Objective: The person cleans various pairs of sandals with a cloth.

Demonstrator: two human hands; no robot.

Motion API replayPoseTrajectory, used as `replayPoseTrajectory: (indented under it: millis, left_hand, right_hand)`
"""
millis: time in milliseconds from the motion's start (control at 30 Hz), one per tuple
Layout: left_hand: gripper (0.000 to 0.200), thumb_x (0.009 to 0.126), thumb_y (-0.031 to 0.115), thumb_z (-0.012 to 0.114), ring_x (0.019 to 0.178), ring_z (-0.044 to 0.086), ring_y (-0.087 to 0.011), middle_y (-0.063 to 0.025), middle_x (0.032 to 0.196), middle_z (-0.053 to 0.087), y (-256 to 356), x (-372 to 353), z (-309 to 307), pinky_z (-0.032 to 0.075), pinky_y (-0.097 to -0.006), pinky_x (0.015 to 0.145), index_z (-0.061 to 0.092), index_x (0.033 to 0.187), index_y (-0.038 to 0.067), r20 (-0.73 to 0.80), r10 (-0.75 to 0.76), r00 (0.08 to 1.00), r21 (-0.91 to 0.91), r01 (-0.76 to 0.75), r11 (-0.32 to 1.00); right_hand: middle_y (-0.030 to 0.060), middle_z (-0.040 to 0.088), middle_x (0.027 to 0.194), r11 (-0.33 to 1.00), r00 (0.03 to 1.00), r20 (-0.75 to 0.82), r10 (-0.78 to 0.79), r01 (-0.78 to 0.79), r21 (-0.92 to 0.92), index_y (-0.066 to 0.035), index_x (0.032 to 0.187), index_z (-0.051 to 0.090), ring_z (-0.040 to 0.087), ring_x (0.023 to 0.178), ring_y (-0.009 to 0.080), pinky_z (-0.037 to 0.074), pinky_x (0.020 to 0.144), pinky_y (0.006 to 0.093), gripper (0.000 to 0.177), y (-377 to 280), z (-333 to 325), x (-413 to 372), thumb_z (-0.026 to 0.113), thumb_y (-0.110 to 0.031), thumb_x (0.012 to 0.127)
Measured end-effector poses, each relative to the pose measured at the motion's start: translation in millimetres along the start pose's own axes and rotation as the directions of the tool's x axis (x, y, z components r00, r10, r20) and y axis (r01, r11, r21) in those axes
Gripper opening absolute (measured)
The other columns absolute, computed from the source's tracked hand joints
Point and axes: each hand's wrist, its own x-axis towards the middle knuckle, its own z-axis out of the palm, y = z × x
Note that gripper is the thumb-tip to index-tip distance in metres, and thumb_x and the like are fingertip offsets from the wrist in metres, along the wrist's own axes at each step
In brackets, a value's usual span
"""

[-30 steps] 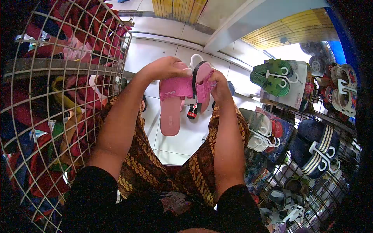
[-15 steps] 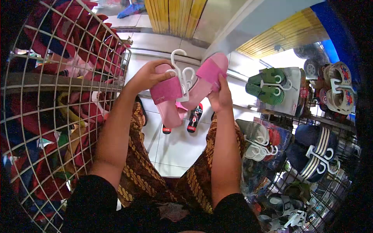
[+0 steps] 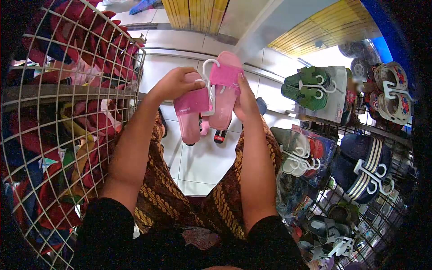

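Two pink slide sandals are up in front of me, toes and straps facing me. My left hand (image 3: 182, 83) grips the left pink sandal (image 3: 188, 128) near its strap, thumb across the top and on a white plastic hanger. That white hanger (image 3: 211, 105) hooks upward between the pair. Around the outer edge of the right pink sandal (image 3: 223, 108), my right hand (image 3: 245, 101) is closed, with the thumb at the strap. The two sandals stand nearly parallel, close beside each other. Below, a black and red sandal (image 3: 219, 136) is partly hidden by them.
A wire rack (image 3: 81, 99) with dark red items rises on the left. On the right hang green sandals (image 3: 308, 87), white sandals (image 3: 294, 157) and navy striped slides (image 3: 364, 168) on a black grid. White floor tiles (image 3: 193, 173) lie between my knees.
The right pink sandal has swung from a slant to nearly upright and come left, closer to the other one. My right hand has moved left with it.
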Motion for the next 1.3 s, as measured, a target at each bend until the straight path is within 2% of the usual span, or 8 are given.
replayPoseTrajectory:
  millis: [167, 500, 800, 900, 1067, 1133, 1200, 1300]
  left_hand:
    - [0.044, 0.085, 0.039, 0.076, 0.072, 0.063, -0.0151, -0.0124, 0.080, 0.068, -4, 1, 10, 0.053, -0.0354, 0.067, 0.065, 0.098, -0.002, -0.065, 0.030, 0.997, 0.107, -0.023, 0.994]
    - [0.047, 0.085, 0.036, 0.075, 0.078, 0.064, -0.0127, -0.0089, 0.088, 0.069, -31, 12, -2, 0.054, -0.0301, 0.069, 0.064, 0.106, -0.005, -0.129, -0.001, 0.992, -0.202, -0.025, 0.979]
    - [0.051, 0.083, 0.037, 0.077, 0.081, 0.065, -0.0141, -0.0110, 0.090, 0.071, -31, 4, -19, 0.053, -0.0318, 0.073, 0.065, 0.106, -0.007, -0.293, 0.087, 0.952, -0.244, -0.163, 0.956]
    - [0.048, 0.082, 0.038, 0.078, 0.080, 0.065, -0.0139, -0.0109, 0.086, 0.071, -26, 1, -19, 0.053, -0.0326, 0.073, 0.067, 0.104, -0.004, -0.210, 0.092, 0.973, -0.127, -0.121, 0.984]
    - [0.029, 0.079, 0.024, 0.080, 0.077, 0.062, -0.0117, -0.0056, 0.085, 0.069, -4, -2, 1, 0.052, -0.0304, 0.073, 0.069, 0.093, 0.001, -0.120, 0.152, 0.981, 0.091, -0.141, 0.986]
    - [0.034, 0.076, 0.028, 0.081, 0.076, 0.064, -0.0166, -0.0102, 0.085, 0.069, 2, 2, 12, 0.053, -0.0330, 0.073, 0.070, 0.094, 0.002, -0.063, 0.218, 0.974, 0.149, -0.207, 0.967]
    - [0.045, 0.072, 0.039, 0.082, 0.074, 0.068, -0.0252, -0.0173, 0.087, 0.070, 1, 6, 24, 0.053, -0.0367, 0.072, 0.071, 0.096, 0.002, -0.010, 0.343, 0.939, 0.182, -0.336, 0.924]
    - [0.032, 0.073, 0.023, 0.083, 0.078, 0.065, -0.0148, -0.0080, 0.085, 0.070, 14, -4, 41, 0.054, -0.0323, 0.077, 0.071, 0.094, 0.001, 0.012, 0.318, 0.948, 0.196, -0.314, 0.929]
  right_hand:
    - [0.0075, 0.060, 0.125, 0.995, 0.999, -0.002, -0.050, 0.049, -0.083, -0.005, 0.133, 0.050, 0.059, 0.111, 0.0194, 0.048, 0.097, 0.0363, 0.041, 6, -7, 7, 0.056, -0.029, 0.100]
    - [0.0066, 0.062, 0.119, 0.929, 0.988, 0.011, -0.152, 0.146, -0.341, -0.003, 0.130, 0.052, 0.059, 0.107, 0.0171, 0.048, 0.094, 0.0327, 0.044, 10, -8, 5, 0.067, -0.024, 0.094]
    - [0.0079, 0.057, 0.128, 0.911, 0.992, 0.070, 0.101, -0.064, -0.408, -0.004, 0.140, 0.042, 0.056, 0.115, 0.0189, 0.047, 0.099, 0.0339, 0.046, -3, 4, -9, 0.060, -0.011, 0.097]
    - [0.0088, 0.057, 0.128, 0.828, 0.993, 0.113, 0.039, 0.031, -0.560, -0.005, 0.137, 0.046, 0.055, 0.116, 0.0187, 0.046, 0.100, 0.0339, 0.045, 4, -6, 0, 0.062, -0.013, 0.096]
    - [0.0164, 0.061, 0.127, 0.270, 0.818, 0.229, -0.527, 0.417, -0.868, -0.006, 0.129, 0.056, 0.058, 0.119, 0.0287, 0.044, 0.100, 0.0389, 0.046, -15, 6, -7, 0.069, -0.026, 0.090]
    - [0.0156, 0.062, 0.127, 0.379, 0.825, 0.263, -0.501, 0.482, -0.790, -0.005, 0.132, 0.054, 0.059, 0.117, 0.0287, 0.045, 0.099, 0.0404, 0.046, -21, 8, -16, 0.066, -0.026, 0.092]
    - [0.0146, 0.063, 0.125, 0.220, 0.860, 0.282, -0.426, 0.401, -0.889, -0.007, 0.132, 0.055, 0.061, 0.114, 0.0287, 0.046, 0.097, 0.0421, 0.044, -32, 13, -38, 0.064, -0.027, 0.094]
    - [0.0167, 0.067, 0.112, 0.269, 0.930, 0.107, -0.351, 0.209, -0.940, -0.009, 0.123, 0.062, 0.065, 0.104, 0.0309, 0.050, 0.089, 0.0439, 0.037, -42, 37, -76, 0.061, -0.033, 0.095]
